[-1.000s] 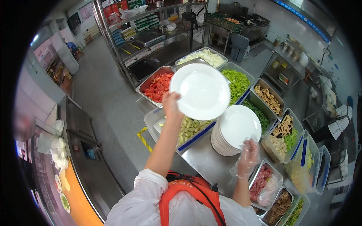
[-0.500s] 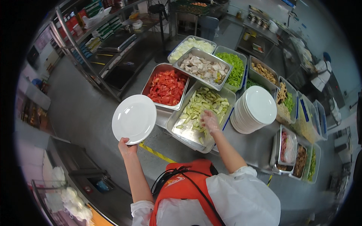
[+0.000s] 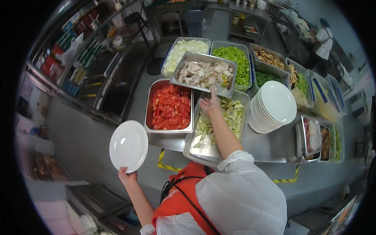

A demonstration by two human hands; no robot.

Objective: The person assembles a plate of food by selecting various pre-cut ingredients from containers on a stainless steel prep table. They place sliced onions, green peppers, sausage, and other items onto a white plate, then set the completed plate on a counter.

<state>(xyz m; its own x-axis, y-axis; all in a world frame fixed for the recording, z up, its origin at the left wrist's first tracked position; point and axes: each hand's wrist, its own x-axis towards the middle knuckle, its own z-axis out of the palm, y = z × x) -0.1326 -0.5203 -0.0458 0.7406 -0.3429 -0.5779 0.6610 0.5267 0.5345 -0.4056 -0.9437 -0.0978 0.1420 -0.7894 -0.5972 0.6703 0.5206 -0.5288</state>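
Note:
My left hand [image 3: 128,177] is closed on the lower rim of a white plate [image 3: 128,146], held out to the left over the floor. Nothing lies on the plate. My right hand [image 3: 211,105], in a clear plastic glove, is over the far part of a tub of pale green vegetable slices [image 3: 234,113]. Its fingers look apart and reach the near edge of a steel tray [image 3: 203,89]. In that tray lie pale, meat-like chunks [image 3: 199,74]; whether the fingertips touch its rim I cannot tell. Chopped tomatoes [image 3: 170,109] fill a steel pan to the left.
A stack of white plates [image 3: 274,107] stands right of the tub on the steel table [image 3: 270,145]. Behind are tubs of sliced onion-like pieces [image 3: 186,49] and chopped greens [image 3: 235,58]. More filled containers line the right. Shelving [image 3: 94,74] stands left; a co-worker [image 3: 324,41] is far right.
My right hand has moved away from the middle of the vegetable slices to the near edge of the meat-like chunks' tray. The plate hangs lower and further left in view. My view has shifted.

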